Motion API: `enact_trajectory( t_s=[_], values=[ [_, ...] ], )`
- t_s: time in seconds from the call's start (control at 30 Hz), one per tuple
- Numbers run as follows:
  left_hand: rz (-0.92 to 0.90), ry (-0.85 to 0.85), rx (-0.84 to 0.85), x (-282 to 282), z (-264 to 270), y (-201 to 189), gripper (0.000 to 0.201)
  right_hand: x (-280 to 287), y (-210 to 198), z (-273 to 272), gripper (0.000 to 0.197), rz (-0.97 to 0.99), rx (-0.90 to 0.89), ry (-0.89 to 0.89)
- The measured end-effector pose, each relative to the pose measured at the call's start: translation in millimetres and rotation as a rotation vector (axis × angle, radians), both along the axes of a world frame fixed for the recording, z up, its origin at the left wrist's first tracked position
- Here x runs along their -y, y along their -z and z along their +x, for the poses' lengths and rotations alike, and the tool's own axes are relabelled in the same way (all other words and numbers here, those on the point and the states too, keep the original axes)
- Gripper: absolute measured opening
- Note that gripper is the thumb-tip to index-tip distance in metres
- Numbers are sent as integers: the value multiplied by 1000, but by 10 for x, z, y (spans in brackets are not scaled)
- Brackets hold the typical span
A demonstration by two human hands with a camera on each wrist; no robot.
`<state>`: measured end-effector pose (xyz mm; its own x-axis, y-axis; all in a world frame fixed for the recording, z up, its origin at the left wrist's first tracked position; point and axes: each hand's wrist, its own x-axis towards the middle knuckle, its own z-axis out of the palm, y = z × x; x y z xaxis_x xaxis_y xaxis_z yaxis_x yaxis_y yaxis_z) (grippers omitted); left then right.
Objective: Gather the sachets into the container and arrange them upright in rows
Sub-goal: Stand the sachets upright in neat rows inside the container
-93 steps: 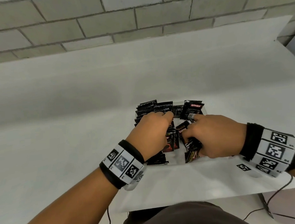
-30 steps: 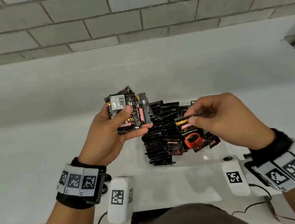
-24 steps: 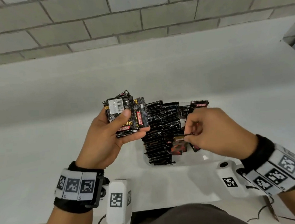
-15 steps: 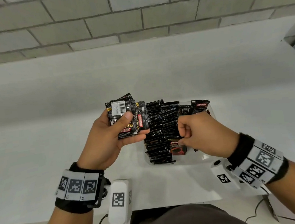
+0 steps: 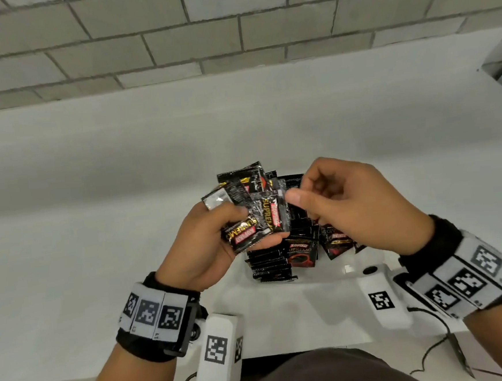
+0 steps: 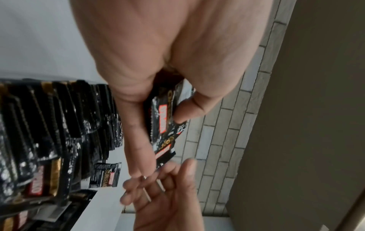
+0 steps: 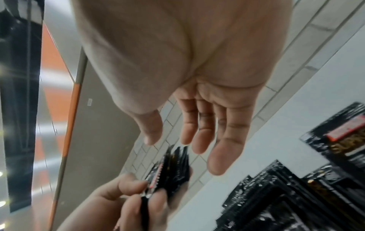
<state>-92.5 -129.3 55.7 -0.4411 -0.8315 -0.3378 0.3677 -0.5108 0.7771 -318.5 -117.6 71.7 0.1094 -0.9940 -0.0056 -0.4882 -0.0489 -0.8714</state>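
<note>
My left hand (image 5: 255, 229) grips a fanned bundle of black sachets (image 5: 257, 208) above the table, thumb across its face. The left wrist view shows that bundle (image 6: 164, 125) pinched between thumb and fingers. My right hand (image 5: 302, 192) hovers just right of the bundle with its thumb stretched toward it. The right wrist view shows the right hand (image 7: 187, 134) with relaxed fingers and nothing in it. Below both hands sits a clear container (image 5: 349, 269). It holds upright rows of sachets (image 5: 269, 262), and a few sachets (image 5: 301, 254) on the right lean face out.
A white table (image 5: 97, 232) runs back to a grey block wall (image 5: 231, 26). The container stands close to the table's front edge. Cables (image 5: 430, 353) hang off that edge at the right.
My right hand set a sachet down in the container, then rose empty to the bundle. My left hand moved the bundle right and tilted it.
</note>
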Motion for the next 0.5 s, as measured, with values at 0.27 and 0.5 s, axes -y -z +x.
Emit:
enact_trajectory(
  t_s=[0.27,0.5],
  values=[
    [-70,32,47,3,-124,50,41,28,65,-5,15,69,126,36],
    [-77,-162,149,94,118,64,35,42,-32,-268,11,114,345,179]
  ],
)
